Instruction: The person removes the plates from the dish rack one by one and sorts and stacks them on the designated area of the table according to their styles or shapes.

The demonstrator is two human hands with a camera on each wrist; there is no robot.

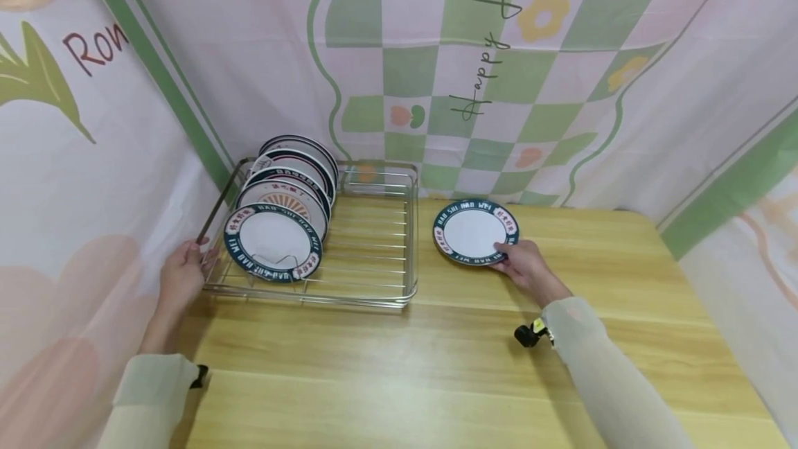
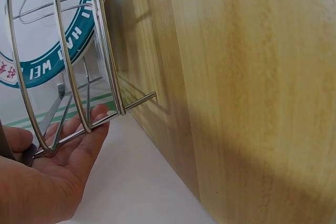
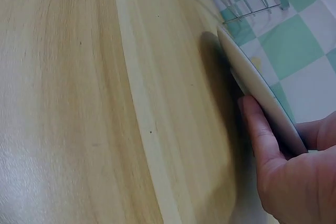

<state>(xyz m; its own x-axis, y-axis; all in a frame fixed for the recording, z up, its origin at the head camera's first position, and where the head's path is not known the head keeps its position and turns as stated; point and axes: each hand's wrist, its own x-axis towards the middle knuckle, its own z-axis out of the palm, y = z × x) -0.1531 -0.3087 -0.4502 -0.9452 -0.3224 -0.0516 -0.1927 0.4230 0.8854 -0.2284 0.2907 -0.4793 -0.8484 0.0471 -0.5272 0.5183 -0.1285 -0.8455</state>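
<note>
A round plate (image 1: 472, 229) with a dark teal lettered rim is in my right hand (image 1: 527, 270), thumb on top and fingers beneath. In the right wrist view the plate (image 3: 262, 90) appears edge-on, a little above the tabletop, with its shadow beside it. My left hand (image 1: 183, 274) grips the left side of a wire dish rack (image 1: 408, 241). In the left wrist view, the fingers of that hand (image 2: 63, 171) lie under the rack's bottom wires. Several plates (image 1: 274, 241) stand tilted in a row along the rack's left part; the front one has the same teal rim.
The rack stands on a wooden table (image 1: 399, 380) near the back, by a patterned cloth (image 1: 411, 75) that hangs behind it. Another cloth (image 1: 68, 192) hangs along the left side. The rack's right part shows bare wires.
</note>
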